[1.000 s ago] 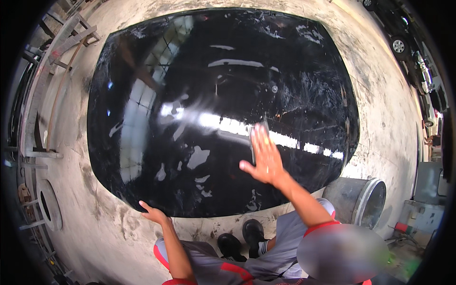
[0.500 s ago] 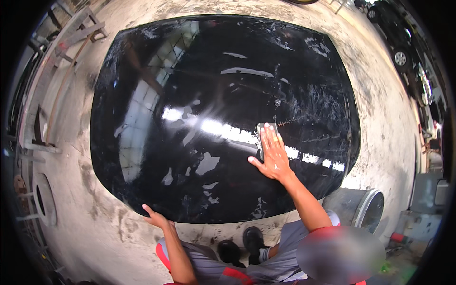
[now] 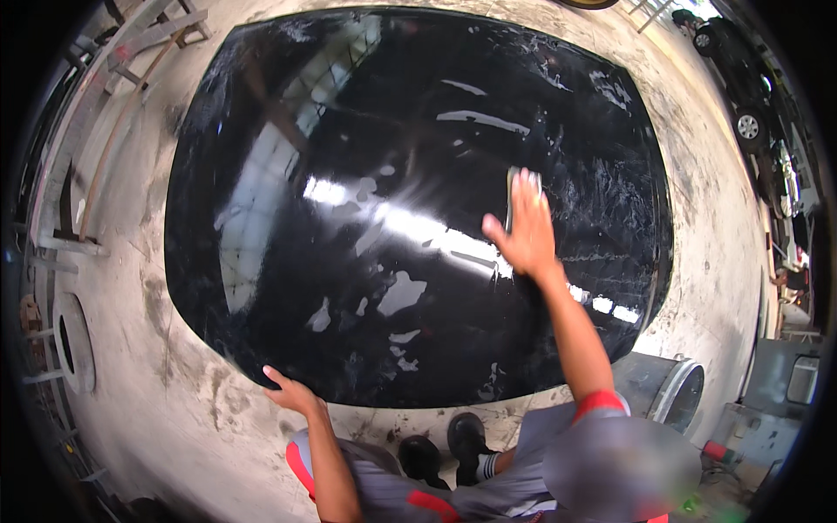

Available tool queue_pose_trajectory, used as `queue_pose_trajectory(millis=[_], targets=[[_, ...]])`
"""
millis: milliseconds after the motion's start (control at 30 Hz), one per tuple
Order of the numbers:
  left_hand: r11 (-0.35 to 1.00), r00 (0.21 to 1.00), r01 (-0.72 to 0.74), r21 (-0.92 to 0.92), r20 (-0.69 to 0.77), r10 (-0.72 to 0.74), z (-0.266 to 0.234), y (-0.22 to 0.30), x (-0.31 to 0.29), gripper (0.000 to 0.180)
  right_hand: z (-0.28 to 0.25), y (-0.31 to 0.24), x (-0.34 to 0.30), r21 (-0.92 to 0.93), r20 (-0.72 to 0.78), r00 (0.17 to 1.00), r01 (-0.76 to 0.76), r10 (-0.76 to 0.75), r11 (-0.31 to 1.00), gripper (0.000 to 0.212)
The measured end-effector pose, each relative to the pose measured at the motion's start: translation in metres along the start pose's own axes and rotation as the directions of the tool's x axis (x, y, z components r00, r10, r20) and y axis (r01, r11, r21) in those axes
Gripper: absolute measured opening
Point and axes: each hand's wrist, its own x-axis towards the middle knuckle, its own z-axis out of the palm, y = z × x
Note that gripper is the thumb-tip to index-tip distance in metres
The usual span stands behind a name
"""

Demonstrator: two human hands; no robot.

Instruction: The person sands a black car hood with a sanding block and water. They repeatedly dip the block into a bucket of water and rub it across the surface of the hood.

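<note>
A glossy black car hood [image 3: 418, 288] lies in front of me, wet and streaked, with grey patches and whitish smears. My right hand [image 3: 530, 228] is flat on its right-middle part, fingers stretched forward and thumb spread. Beneath those fingers is a thin grey sanding sheet [image 3: 511, 185]; only a narrow edge shows past them, so its exact kind is hard to make out. At the hood's near left edge, my left hand [image 3: 295, 394] grips the rim with the thumb on top. Its other fingers are mostly hidden below.
A grey drum [image 3: 678, 397] lies on the floor by the near right corner. To the left are a round ring-shaped thing [image 3: 74, 344] and a worn bench frame [image 3: 139, 61]. A dark car [image 3: 737, 96] stands far right. My shoes [image 3: 445, 444] are below the near edge.
My right hand has slid the sheet forward and slightly right across the hood. The left hand keeps its grip on the edge. The view has shifted a little.
</note>
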Motion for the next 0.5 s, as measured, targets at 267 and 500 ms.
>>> queue_pose_trajectory(millis=[267,500], targets=[[1.0,0.998,0.013,0.01,-0.066,-0.012,-0.013,-0.001,0.023,0.081,0.012,-0.074,-0.074,0.137,0.077,0.997,0.022,-0.033,0.99,0.108],[0.998,0.999,0.024,-0.053,0.044,-0.022,0.01,0.004,-0.004,0.079,0.009,0.004,0.065,0.031,-0.16,0.983,-0.087,0.091,0.996,0.099]])
